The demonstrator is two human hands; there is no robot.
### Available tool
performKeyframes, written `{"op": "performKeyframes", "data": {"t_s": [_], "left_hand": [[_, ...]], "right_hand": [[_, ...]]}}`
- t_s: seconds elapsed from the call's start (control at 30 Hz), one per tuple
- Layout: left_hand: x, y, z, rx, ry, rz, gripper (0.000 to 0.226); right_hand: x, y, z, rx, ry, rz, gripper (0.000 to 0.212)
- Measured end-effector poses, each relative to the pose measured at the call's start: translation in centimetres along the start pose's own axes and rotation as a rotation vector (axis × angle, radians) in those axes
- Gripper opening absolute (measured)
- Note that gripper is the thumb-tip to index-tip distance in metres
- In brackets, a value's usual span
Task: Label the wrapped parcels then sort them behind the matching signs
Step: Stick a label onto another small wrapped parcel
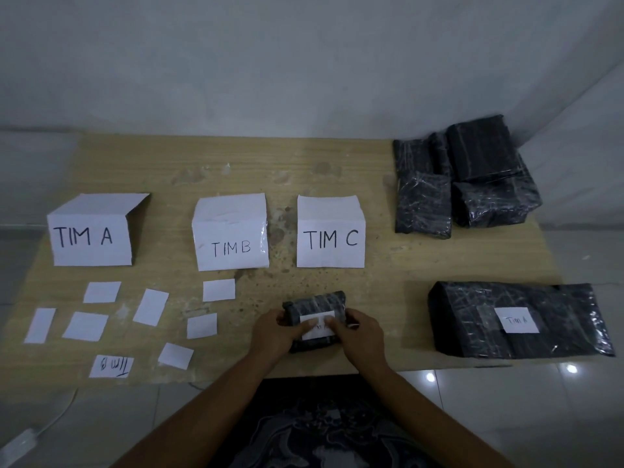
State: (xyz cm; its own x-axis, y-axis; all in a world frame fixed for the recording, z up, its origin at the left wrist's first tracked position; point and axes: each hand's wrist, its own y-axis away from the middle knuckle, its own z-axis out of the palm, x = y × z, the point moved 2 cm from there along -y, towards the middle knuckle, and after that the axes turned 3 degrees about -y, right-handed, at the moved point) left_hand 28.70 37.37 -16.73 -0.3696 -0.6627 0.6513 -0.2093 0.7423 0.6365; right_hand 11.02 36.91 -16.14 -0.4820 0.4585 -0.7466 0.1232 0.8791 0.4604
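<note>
At the worktop's (pixel 337 285) near edge a small parcel (pixel 314 304) lay flat, held at both ends. The left hand (pixel 273 332) curled round its left end and the right hand (pixel 359 332) round its right, both clamped on it, with the thumbs pressing a white label (pixel 325 315) onto its top. The thumbs hid most of the writing, so the team could not be read.

The parcel looked light and small enough for one hand. Its black wrap shone like film or tape, so it was probably slick and gave a little under the fingers. The short ends looked like the best hold, leaving the label untouched until it stuck.

Left of the hands a written slip (pixel 111 366) read TIM B upside down, with blank slips (pixel 101 292) scattered just beyond it. To the right lay a big parcel (pixel 472 315), already bearing a Tim A tag (pixel 516 320). It likely needed two hands under its ends, as its loose glossy wrap could slide.

Farther back stood the TIM A sign (pixel 89 236), the TIM B sign (pixel 231 238) and the TIM C sign (pixel 331 236), with nothing visible behind them. At the far right corner sat a pile (pixel 479 163) of unlabelled black parcels, touching one another.
</note>
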Motion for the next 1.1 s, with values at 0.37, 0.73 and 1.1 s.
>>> {"op": "performKeyframes", "data": {"t_s": [0.37,0.73,1.1], "left_hand": [[7.4,1.2,3.2,-0.098,0.096,0.234,0.039],[17.3,4.4,14.3,-0.149,-0.003,0.446,0.075],[22.0,6.3,25.9,-0.462,-0.305,0.589,0.041]], "right_hand": [[0.0,-0.1,-8.6,0.179,-0.339,0.032,0.030],[2.4,-1.0,-22.7,0.462,-0.282,-0.067,0.018],[11.2,-0.4,-35.1,0.676,-0.128,0.064,0.016]]}}
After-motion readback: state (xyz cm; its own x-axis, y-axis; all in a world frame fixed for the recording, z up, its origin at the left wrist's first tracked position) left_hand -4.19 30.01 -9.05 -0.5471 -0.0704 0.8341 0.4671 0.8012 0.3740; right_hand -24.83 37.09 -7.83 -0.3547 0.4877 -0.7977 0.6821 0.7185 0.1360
